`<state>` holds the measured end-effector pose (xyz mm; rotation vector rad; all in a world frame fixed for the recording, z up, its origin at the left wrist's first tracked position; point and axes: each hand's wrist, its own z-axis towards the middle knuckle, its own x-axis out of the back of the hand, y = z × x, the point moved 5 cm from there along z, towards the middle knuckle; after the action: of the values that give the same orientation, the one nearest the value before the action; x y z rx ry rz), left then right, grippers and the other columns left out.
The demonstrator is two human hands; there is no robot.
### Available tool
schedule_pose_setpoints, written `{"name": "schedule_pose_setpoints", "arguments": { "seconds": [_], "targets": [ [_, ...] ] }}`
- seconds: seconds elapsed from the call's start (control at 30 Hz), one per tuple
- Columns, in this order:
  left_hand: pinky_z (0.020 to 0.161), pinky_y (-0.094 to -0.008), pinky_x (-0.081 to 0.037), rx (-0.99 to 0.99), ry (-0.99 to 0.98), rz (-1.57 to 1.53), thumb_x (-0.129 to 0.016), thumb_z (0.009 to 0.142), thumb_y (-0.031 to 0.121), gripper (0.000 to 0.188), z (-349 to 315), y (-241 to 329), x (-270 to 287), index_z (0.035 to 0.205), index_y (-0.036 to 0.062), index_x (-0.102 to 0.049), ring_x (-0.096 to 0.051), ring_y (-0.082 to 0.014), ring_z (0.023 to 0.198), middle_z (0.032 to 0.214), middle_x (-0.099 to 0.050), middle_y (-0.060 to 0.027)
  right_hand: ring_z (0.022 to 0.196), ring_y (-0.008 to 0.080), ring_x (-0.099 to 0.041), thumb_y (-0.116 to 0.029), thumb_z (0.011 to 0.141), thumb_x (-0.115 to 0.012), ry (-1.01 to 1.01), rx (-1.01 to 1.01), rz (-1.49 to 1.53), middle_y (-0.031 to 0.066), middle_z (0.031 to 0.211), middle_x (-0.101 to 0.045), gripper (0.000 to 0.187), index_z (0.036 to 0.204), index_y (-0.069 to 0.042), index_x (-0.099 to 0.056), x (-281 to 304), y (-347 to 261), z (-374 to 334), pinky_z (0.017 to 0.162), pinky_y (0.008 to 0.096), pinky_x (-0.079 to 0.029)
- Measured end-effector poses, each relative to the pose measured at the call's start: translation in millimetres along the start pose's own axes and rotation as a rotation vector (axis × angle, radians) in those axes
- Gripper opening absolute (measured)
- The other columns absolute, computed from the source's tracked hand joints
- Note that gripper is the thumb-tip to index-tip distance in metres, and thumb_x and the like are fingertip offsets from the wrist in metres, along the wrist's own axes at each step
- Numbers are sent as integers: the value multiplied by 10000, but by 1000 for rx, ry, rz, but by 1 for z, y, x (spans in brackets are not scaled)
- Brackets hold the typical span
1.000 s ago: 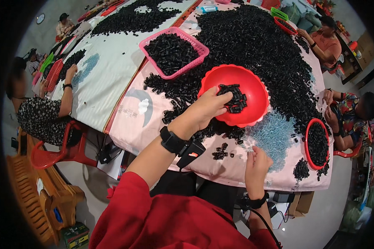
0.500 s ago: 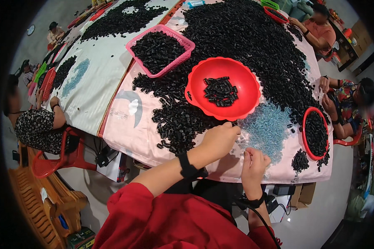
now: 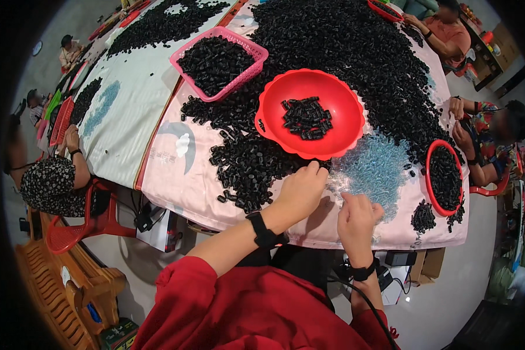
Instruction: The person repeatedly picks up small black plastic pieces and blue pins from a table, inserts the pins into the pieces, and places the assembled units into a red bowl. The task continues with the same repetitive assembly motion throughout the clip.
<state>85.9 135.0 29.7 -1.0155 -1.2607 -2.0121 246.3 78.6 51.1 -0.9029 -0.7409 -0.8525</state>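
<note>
My left hand (image 3: 302,191) reaches across the table's front edge, its fingers pinched together at the near rim of a red scalloped bowl (image 3: 338,99). Small black tubular pieces (image 3: 245,175) lie beside its fingertips; whether one is in the pinch is hidden. My right hand (image 3: 357,220) is curled closed at the near left side of a pile of small clear bluish pieces (image 3: 379,166). What its fingers hold, if anything, is too small to make out. In the bowl rests a small heap of black pieces (image 3: 307,118).
A pink basket (image 3: 254,73) full of black pieces stands at the left. At the right, a red oval tray (image 3: 430,175) holds more, beside a small black heap (image 3: 423,217). A large black pile (image 3: 344,41) spreads behind the bowl. Other people work around the table.
My right hand has moved slightly up, its fingers now over the near edge of the clear pieces. My left hand stays pinched by the bowl. The whole view has shifted slightly.
</note>
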Motion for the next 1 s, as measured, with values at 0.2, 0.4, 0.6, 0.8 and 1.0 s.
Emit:
{"name": "schedule_pose_setpoints", "arguments": {
  "seconds": [0.2,0.4,0.6,0.8,1.0],
  "targets": [
    [763,-393,-609,383,-126,-699,-767,895,73,308,-31,-15,11,1147,-29,-623,-766,-297,913,1032,-735,-185,924,236,-590,-20,827,-696,-109,132,-78,49,928,-570,482,1295,-126,-739,-17,-15,11,900,441,-340],
    [848,-313,-667,821,-363,-1577,-727,999,35,298,-76,-25,11,1262,-47,-614,-789,-234,985,1121,-753,-163,895,238,-592,-1,868,-683,-84,120,-137,51,906,-574,411,1258,-114,-752,-15,-5,9,882,428,-351],
    [870,-290,-672,853,-434,-1716,-731,1001,26,288,-106,-20,8,1272,-1,-639,-784,-191,1001,1121,-759,-124,853,213,-602,-16,925,-722,-77,-91,384,35,904,-651,186,1096,-84,-754,6,-21,-3,899,379,-358],
    [953,-314,-645,728,-392,-1808,-702,1020,45,280,-114,-14,-1,1291,12,-641,-756,-158,1062,1139,-749,-89,875,189,-629,-13,916,-734,-126,71,354,22,934,-687,167,1062,-95,-744,15,-61,-10,924,390,-328],
    [1059,-395,-599,687,-394,-1925,-652,1047,73,279,-116,-12,7,1309,-21,-624,-751,-205,1104,1220,-726,-130,902,207,-644,-3,895,-741,-143,161,255,23,917,-673,204,1087,-71,-726,17,-73,-13,913,429,-352]
  ]
}}
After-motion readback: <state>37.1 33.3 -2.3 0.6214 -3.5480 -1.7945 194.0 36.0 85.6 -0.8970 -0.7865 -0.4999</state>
